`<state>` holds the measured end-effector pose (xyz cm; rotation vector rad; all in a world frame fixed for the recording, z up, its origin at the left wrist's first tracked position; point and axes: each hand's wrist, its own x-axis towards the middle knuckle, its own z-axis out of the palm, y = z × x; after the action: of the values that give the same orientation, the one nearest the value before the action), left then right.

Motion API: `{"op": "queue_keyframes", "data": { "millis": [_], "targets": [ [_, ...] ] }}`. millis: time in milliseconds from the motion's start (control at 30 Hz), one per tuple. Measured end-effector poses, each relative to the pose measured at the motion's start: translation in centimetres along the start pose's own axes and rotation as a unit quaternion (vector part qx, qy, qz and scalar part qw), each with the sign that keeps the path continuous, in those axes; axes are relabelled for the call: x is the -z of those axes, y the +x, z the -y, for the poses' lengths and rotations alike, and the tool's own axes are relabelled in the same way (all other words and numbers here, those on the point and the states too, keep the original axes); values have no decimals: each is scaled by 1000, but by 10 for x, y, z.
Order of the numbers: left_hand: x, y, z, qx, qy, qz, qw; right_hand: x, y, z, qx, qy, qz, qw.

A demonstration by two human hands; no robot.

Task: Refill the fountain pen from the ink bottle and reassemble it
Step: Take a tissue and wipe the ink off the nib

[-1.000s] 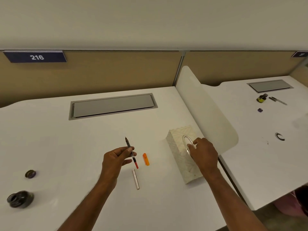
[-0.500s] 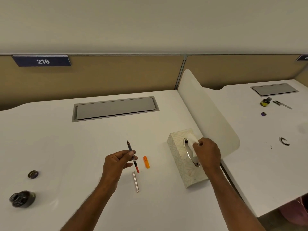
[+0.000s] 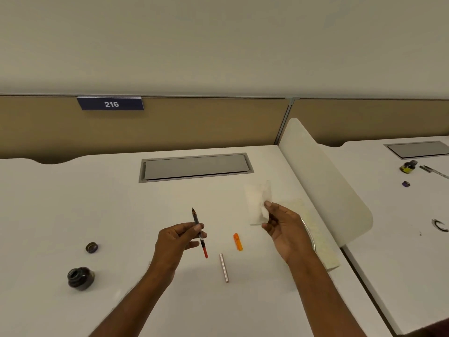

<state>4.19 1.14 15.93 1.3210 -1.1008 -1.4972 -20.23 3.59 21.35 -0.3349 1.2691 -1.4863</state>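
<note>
My left hand (image 3: 177,242) pinches the bare pen section (image 3: 199,233), a thin dark stick with the nib pointing away and a red converter end pointing toward me. Up above the desk, my right hand (image 3: 283,229) holds a white tissue (image 3: 258,203) between thumb and fingers. An orange pen part (image 3: 238,242) and a silver barrel (image 3: 224,267) lie on the white desk between my hands. The open dark ink bottle (image 3: 81,278) stands at the near left, with its cap (image 3: 92,247) lying just beyond it.
The tissue box (image 3: 320,242) sits under my right wrist, against a curved white divider (image 3: 325,181). A grey cable hatch (image 3: 195,167) is set into the desk farther back. The neighbouring desk holds another ink bottle (image 3: 408,167), a pen (image 3: 435,171) and a small cap (image 3: 405,183).
My right hand pulled a tissue out of the box and lifted it up and left. The left hand kept holding the pen section almost still.
</note>
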Motion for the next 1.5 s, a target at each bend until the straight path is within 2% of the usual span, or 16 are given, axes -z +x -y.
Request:
{"op": "queue_keyframes", "data": {
  "millis": [167,267,400,533,667,833,967,1033,1100,1167,1267,1400,1500],
  "targets": [
    [37,-15,-16,-20,-17,-15,1000,-48,-20,-31,-49,66,51,995],
    [56,-23,-22,-22,-24,-19,999,-74,-30,-46,-53,45,91,993],
    [81,-28,-27,-20,-20,-15,999,-104,-38,-64,-49,31,105,993],
    [106,-29,-34,-23,-3,-2,1000,-131,-43,-79,-27,-2,128,991],
    [127,-28,-41,-41,17,5,999,-151,-47,-95,49,-103,131,985],
    [137,-27,-48,-68,22,5,997,-158,-39,-118,147,-273,107,945],
    [134,-27,-52,-89,41,24,995,-159,-38,-129,269,-376,141,875],
    [132,-27,-54,-99,51,30,993,-159,-36,-132,301,-405,137,852],
    [129,-25,-55,-107,62,30,992,-162,-36,-133,314,-416,118,845],
    [126,-24,-55,-108,71,26,991,-164,-38,-132,309,-404,93,856],
    [121,-21,-52,-110,90,18,990,-168,-41,-129,268,-349,44,897],
    [115,-19,-50,-117,108,19,987,-174,-43,-125,156,-232,39,959],
    [113,-18,-48,-118,128,23,984,-180,-44,-124,102,-214,38,971]
  ]
}}
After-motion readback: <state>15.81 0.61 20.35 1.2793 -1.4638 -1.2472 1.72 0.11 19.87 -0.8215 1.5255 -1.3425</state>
